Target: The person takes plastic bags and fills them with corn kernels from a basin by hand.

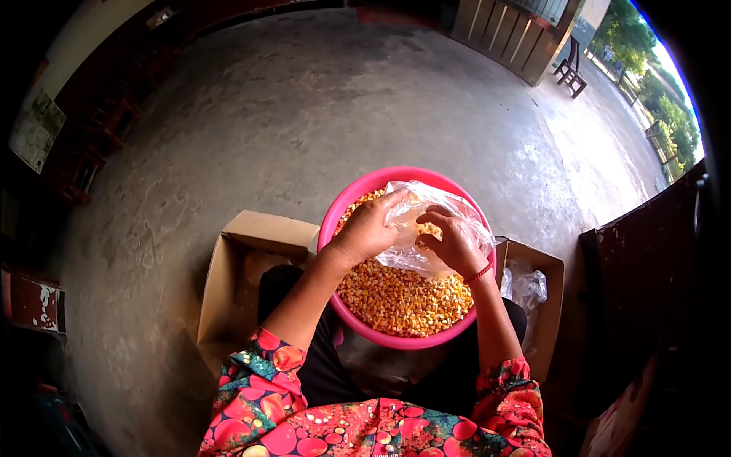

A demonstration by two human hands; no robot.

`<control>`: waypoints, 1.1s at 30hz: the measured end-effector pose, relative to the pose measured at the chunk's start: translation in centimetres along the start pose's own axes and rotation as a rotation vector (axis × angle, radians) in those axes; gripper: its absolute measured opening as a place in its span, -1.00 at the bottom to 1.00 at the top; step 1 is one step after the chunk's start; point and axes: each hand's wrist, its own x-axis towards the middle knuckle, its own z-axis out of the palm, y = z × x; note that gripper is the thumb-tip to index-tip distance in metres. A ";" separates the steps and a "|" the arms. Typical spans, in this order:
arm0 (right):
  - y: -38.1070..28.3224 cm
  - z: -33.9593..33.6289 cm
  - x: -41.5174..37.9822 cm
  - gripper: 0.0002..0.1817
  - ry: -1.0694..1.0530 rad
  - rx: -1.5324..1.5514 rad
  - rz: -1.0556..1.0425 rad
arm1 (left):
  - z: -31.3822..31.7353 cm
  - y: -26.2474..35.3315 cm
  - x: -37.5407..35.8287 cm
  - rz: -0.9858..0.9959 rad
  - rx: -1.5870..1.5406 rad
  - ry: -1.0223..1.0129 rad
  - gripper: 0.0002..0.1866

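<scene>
A clear plastic bag (pixel 417 260) is spread over a pink basin (pixel 333 221) full of yellow-orange corn kernels (pixel 403 302). My left hand (pixel 367 227) grips the bag's left side, its fingers reaching up along the plastic. On the other side, my right hand (pixel 457 242), with a red bracelet at the wrist, has curled fingers closed on the film near the bag's mouth. Some kernels show through or inside the bag between the two hands. The basin stands between my knees.
An open cardboard box (pixel 263 225) stands left of the basin. Another box (pixel 545 305) on the right holds crumpled clear plastic bags (pixel 525 288). Concrete floor (pixel 304 107) stretches ahead. A wooden chair (pixel 571 70) stands by the doorway, and dark furniture (pixel 647 259) is at the right.
</scene>
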 end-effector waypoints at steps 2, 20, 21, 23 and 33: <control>0.6 0.1 -0.3 -0.60 -0.071 -0.055 0.212 | -0.2 0.2 0.0 -0.020 0.094 0.025 -0.34; -2.2 -0.9 0.4 -0.89 0.185 0.171 0.130 | 0.8 -1.6 0.5 0.091 0.225 0.134 -0.65; -3.4 -1.1 0.4 -0.90 0.116 0.215 0.035 | 1.0 -1.6 0.5 0.067 0.268 0.136 -0.65; -4.8 -0.4 0.2 -0.90 -0.036 0.301 -0.113 | 0.8 -1.4 0.5 0.023 0.334 0.140 -0.63; -1.3 9.3 -1.3 -0.69 -0.164 -0.185 -0.308 | 1.4 -0.2 0.8 0.024 0.256 0.152 -0.65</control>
